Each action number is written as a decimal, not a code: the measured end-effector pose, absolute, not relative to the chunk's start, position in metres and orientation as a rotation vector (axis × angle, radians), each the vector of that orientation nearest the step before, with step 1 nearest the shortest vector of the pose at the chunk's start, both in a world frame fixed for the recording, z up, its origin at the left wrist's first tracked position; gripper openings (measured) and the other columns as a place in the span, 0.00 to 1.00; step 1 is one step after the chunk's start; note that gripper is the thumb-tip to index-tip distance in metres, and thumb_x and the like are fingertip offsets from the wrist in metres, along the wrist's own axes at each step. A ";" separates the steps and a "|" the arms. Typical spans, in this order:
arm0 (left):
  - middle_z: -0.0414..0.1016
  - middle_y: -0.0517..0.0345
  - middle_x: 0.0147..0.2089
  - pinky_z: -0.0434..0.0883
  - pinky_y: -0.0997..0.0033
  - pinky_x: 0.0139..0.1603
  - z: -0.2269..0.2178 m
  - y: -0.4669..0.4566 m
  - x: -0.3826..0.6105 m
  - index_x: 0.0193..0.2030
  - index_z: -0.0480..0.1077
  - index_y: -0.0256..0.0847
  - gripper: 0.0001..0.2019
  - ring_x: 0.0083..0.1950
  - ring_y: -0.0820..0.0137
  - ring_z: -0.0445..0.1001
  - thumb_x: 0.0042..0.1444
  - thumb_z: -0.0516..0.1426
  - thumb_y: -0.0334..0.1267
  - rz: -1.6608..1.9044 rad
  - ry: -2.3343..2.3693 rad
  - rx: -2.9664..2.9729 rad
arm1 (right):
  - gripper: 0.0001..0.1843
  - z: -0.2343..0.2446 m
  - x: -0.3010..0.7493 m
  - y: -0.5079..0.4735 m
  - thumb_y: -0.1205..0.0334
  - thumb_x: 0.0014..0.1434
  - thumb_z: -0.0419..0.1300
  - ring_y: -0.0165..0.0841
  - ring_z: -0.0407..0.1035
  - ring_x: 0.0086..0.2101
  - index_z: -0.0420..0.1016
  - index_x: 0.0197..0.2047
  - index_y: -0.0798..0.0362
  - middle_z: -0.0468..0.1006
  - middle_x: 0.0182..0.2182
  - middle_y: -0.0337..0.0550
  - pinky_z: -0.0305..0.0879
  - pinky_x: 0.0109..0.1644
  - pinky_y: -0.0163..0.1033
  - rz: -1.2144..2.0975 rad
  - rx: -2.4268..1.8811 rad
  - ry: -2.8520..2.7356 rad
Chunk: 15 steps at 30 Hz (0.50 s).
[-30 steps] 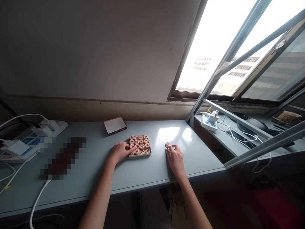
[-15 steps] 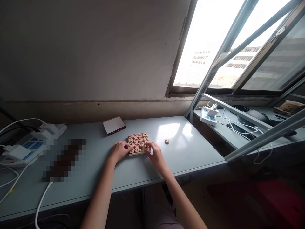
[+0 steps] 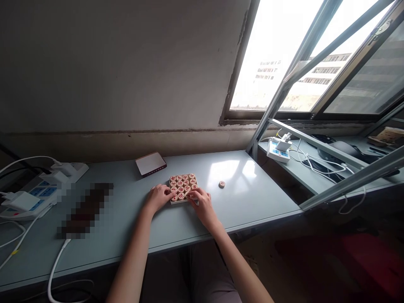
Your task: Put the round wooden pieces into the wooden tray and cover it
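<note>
A small square tray (image 3: 183, 201) packed with several round wooden chess pieces with red characters lies on the grey desk (image 3: 126, 219). My left hand (image 3: 158, 197) rests against the tray's left side, fingers curled on its edge. At the tray's near right corner, the fingertips of my right hand (image 3: 202, 204) pinch together over a piece; what they grip is hidden. One loose chess piece (image 3: 221, 184) lies alone on the desk to the right.
A flat white and red box (image 3: 150, 163) lies behind the tray. Power strips (image 3: 38, 189) with chargers and white cables sit at the far left. A second power strip (image 3: 277, 151) and cables lie on the right ledge under the open window frame (image 3: 315, 143).
My right hand left the loose piece on the desk and moved left to the tray's right corner. The left hand stayed at the tray. The view shifted slightly.
</note>
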<state>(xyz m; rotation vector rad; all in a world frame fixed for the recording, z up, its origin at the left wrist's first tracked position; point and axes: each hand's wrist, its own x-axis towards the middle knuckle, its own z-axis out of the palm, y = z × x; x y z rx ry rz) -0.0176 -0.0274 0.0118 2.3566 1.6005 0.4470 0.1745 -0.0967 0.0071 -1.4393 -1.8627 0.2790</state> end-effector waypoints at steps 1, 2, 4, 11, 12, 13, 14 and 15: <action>0.71 0.55 0.26 0.61 0.69 0.37 0.013 -0.028 -0.017 0.20 0.69 0.42 0.22 0.36 0.64 0.69 0.56 0.46 0.52 0.453 1.599 2.352 | 0.08 0.009 0.174 -0.098 0.61 0.63 0.51 0.34 0.66 0.43 0.72 0.40 0.47 0.73 0.41 0.41 0.55 0.45 0.40 0.247 -1.460 -1.880; 0.72 0.54 0.27 0.61 0.69 0.37 0.013 -0.029 -0.017 0.20 0.69 0.42 0.22 0.36 0.64 0.69 0.56 0.46 0.52 0.459 1.598 2.347 | 0.08 0.011 0.174 -0.099 0.60 0.63 0.51 0.34 0.66 0.43 0.72 0.40 0.47 0.73 0.42 0.41 0.55 0.45 0.41 0.210 -1.478 -1.908; 0.72 0.54 0.27 0.61 0.69 0.37 0.014 -0.029 -0.017 0.21 0.69 0.42 0.22 0.35 0.64 0.68 0.55 0.46 0.53 0.465 1.599 2.339 | 0.09 0.015 0.179 -0.100 0.58 0.63 0.52 0.34 0.65 0.43 0.72 0.42 0.45 0.73 0.44 0.40 0.53 0.46 0.42 0.126 -1.508 -1.960; 0.71 0.55 0.26 0.60 0.69 0.36 0.014 -0.026 -0.017 0.20 0.68 0.42 0.23 0.35 0.65 0.68 0.57 0.44 0.52 0.439 1.602 2.329 | 0.20 0.004 0.253 -0.079 0.62 0.62 0.49 0.44 0.56 0.54 0.62 0.57 0.52 0.63 0.57 0.53 0.52 0.51 0.49 -0.161 -1.943 -1.701; 0.71 0.55 0.26 0.60 0.69 0.36 0.014 -0.026 -0.017 0.20 0.68 0.42 0.23 0.35 0.65 0.68 0.57 0.44 0.52 0.445 1.597 2.325 | 0.19 0.002 0.265 -0.075 0.62 0.62 0.49 0.44 0.57 0.53 0.63 0.56 0.53 0.64 0.56 0.53 0.53 0.50 0.49 -0.126 -1.981 -1.702; 0.71 0.55 0.26 0.60 0.69 0.36 0.014 -0.026 -0.017 0.20 0.68 0.42 0.23 0.35 0.65 0.68 0.57 0.43 0.52 0.450 1.592 2.318 | 0.18 0.000 0.275 -0.071 0.62 0.62 0.49 0.43 0.59 0.52 0.66 0.54 0.52 0.67 0.54 0.52 0.55 0.49 0.48 -0.079 -1.993 -1.719; 0.72 0.55 0.27 0.60 0.69 0.36 0.014 -0.026 -0.018 0.20 0.68 0.42 0.24 0.35 0.64 0.68 0.57 0.43 0.52 0.454 1.589 2.310 | 0.16 -0.001 0.283 -0.069 0.62 0.62 0.49 0.42 0.61 0.50 0.68 0.51 0.52 0.69 0.51 0.50 0.56 0.48 0.46 -0.025 -1.980 -1.743; 0.72 0.54 0.27 0.60 0.70 0.36 0.014 -0.026 -0.018 0.21 0.69 0.42 0.24 0.35 0.64 0.69 0.57 0.43 0.53 0.455 1.589 2.302 | 0.14 -0.001 0.287 -0.068 0.62 0.62 0.49 0.41 0.63 0.48 0.70 0.48 0.52 0.72 0.48 0.49 0.57 0.47 0.45 0.031 -1.940 -1.765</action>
